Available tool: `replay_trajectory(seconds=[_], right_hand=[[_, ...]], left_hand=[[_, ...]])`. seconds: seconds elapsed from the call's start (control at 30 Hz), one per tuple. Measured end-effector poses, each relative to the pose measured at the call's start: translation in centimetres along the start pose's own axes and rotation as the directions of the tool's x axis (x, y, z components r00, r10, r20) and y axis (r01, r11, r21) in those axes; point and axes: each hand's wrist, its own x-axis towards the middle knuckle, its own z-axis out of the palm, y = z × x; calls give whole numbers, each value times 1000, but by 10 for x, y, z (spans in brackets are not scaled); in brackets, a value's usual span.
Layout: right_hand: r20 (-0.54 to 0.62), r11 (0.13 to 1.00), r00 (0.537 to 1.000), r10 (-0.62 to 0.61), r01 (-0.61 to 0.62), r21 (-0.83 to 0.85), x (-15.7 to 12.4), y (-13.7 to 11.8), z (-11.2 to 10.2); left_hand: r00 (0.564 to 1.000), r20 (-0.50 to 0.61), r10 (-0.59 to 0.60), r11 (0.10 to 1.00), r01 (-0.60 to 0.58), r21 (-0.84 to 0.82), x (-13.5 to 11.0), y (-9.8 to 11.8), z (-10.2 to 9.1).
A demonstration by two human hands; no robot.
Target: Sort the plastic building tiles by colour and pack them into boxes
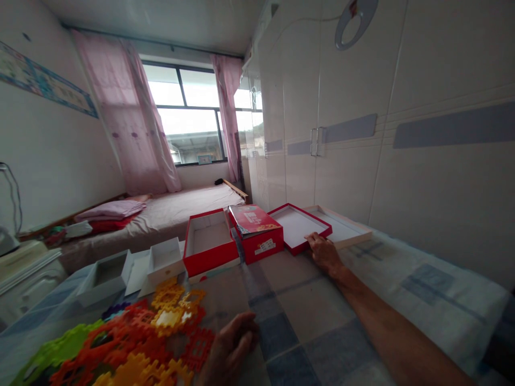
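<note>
Right grip (326, 256): fingers and thumb pinch the near-right wall of a shallow red tray (298, 226), the arm stretched far across a checked cover (295, 308).
Left grip (231, 346): fingers curled, at rest near the viewer; whether anything sits inside the curl, one cannot tell.
Red tray: white-lined, to the right of a red box (252, 253) topped by a pink printed sheet (252, 218), its far-right side overlapping a cream tray (359, 236).
Left of the red box: a lidless red box (211, 262), then white boxes (164, 271) in a ragged row.
Plastic pieces (132, 332): orange, yellow and green, heaped at the near left, just beside the left hand.
Step at the tray: apparently handling it by one edge, placing or taking up unclear.
Next move at the rim: any lift would seem to call for a steady pinch, level enough to clear the cream tray.
</note>
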Motion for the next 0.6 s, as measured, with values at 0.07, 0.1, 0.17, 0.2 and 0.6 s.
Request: replay_trajectory(seconds=[0.07,0.1,0.17,0.2,0.6], right_hand=[[-5,1000,1000,5,-5,0,0,1,2],[-8,1000,1000,5,-5,1,0,1,2],[-13,1000,1000,5,-5,2,-1,2,3],[-15,1000,1000,8,-8,0,-1,1,3],[-37,998,997,-63,64,28,-1,11,6]], left_hand=[[1000,0,5,1000,-5,8,0,0,1],[1000,-1,8,1000,-8,16,0,1,1],[1000,-2,15,999,-14,34,0,2,1],[1000,-2,16,999,-16,41,-1,3,1],[991,-3,131,921,-120,370,-18,30,12]])
